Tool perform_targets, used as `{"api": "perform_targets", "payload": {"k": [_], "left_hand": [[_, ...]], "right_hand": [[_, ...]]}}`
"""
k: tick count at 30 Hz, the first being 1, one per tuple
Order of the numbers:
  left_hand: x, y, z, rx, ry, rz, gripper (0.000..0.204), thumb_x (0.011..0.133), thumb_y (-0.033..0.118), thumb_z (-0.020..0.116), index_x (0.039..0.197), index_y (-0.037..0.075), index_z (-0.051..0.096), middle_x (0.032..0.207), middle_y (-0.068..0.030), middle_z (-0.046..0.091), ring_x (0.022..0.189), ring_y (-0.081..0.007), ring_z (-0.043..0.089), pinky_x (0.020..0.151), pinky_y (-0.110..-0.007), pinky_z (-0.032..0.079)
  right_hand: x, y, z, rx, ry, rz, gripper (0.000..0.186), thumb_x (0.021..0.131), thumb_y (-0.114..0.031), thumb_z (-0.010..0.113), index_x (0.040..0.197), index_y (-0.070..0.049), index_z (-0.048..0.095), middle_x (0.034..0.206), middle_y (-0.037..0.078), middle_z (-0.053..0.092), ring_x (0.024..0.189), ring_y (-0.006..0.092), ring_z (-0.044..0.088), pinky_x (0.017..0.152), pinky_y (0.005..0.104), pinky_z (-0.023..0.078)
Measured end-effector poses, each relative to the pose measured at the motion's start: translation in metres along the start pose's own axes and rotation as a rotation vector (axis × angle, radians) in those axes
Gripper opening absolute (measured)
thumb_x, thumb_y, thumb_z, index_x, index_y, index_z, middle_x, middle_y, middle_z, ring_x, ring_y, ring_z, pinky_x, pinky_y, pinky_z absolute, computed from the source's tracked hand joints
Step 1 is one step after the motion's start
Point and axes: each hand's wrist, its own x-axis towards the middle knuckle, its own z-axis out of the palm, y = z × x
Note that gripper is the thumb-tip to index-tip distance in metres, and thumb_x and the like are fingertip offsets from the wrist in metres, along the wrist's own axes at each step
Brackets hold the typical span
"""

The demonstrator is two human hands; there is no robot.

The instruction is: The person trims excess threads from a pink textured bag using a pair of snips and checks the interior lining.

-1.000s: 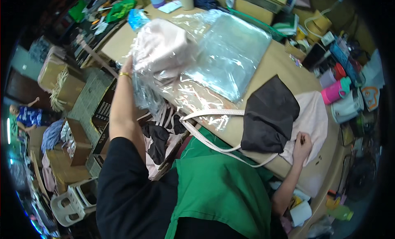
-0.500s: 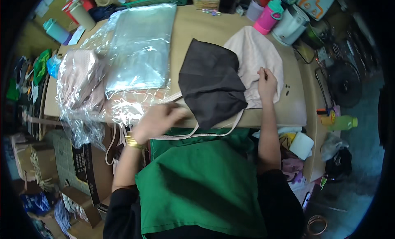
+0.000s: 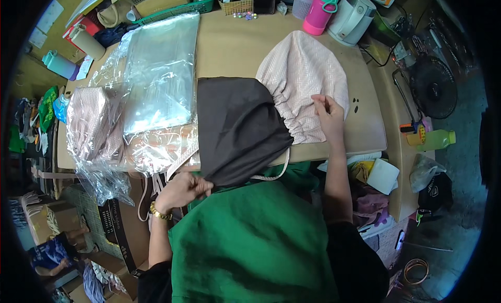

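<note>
My left hand (image 3: 185, 191) pinches the lower-left corner of a dark brown fabric piece (image 3: 235, 125), which lies at the table's front edge with pale straps (image 3: 284, 162) beneath it. My right hand (image 3: 326, 112) rests on a pale pink textured fabric piece with gathers (image 3: 300, 68), its fingertips closed on something I cannot make out. Left of these are a stack of clear plastic bags (image 3: 159, 58) and a pale pink bundle in plastic (image 3: 90, 115). A few small dark bits (image 3: 355, 105) lie right of the pink piece.
The padded table (image 3: 229, 42) has bottles (image 3: 315, 16), a kettle (image 3: 349, 19) and baskets (image 3: 236, 5) along its back. A black fan (image 3: 433, 86) and green bottle (image 3: 436, 140) are at the right. A person (image 3: 57, 251) is at the lower left among cardboard boxes (image 3: 44, 219).
My left hand has moved from the plastic-wrapped bundle to the dark fabric's lower corner. The dark fabric now lies squarer, further left and lower. My right hand stays on the pink piece.
</note>
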Motion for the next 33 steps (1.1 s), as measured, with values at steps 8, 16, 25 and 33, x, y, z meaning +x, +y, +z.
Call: {"api": "perform_targets", "payload": {"k": [8, 16, 25, 33], "left_hand": [[0.1, 0.036, -0.08, -0.049, 0.889, 0.482, 0.025, 0.096, 0.021, 0.059, 0.11, 0.001, 0.064, 0.102, -0.0149, 0.068, 0.095, -0.0204, 0.065, 0.08, -0.034, 0.052], [0.169, 0.076, -0.068, 0.765, 0.594, 0.222, 0.036, 0.087, 0.036, 0.066, 0.107, 0.005, 0.065, 0.085, -0.0177, 0.069, 0.083, -0.035, 0.067, 0.083, -0.047, 0.05], [0.027, 0.033, 0.001, 0.265, 0.973, 0.541, 0.021, 0.068, 0.001, 0.076, 0.08, 0.007, 0.06, 0.065, -0.0091, 0.056, 0.058, -0.0271, 0.057, 0.055, -0.037, 0.043], [0.03, 0.022, 0.028, 0.127, 0.972, 0.729, 0.036, 0.073, 0.003, 0.081, 0.069, 0.007, 0.045, 0.059, -0.0024, 0.046, 0.052, -0.0152, 0.045, 0.052, -0.027, 0.034]], "right_hand": [[0.015, -0.046, 0.058, 0.2, -0.004, -0.213, 0.014, 0.091, -0.009, 0.065, 0.102, -0.001, 0.067, 0.081, 0.0, 0.064, 0.073, 0.0078, 0.056, 0.069, 0.023, 0.045], [0.031, -0.051, 0.097, -0.505, -0.006, -0.374, 0.044, 0.079, -0.021, 0.077, 0.114, -0.004, 0.057, 0.111, 0.016, 0.057, 0.1, 0.0338, 0.06, 0.082, 0.0416, 0.049], [0.012, -0.051, 0.089, -0.385, 0.033, -0.526, 0.033, 0.076, -0.009, 0.078, 0.103, -0.002, 0.061, 0.104, 0.014, 0.059, 0.093, 0.0296, 0.063, 0.079, 0.0358, 0.051], [-0.039, -0.06, 0.105, -0.137, -0.114, -0.217, 0.014, 0.087, -0.005, 0.07, 0.095, -0.002, 0.059, 0.079, 0.001, 0.056, 0.067, 0.0081, 0.055, 0.059, 0.023, 0.042]]}}
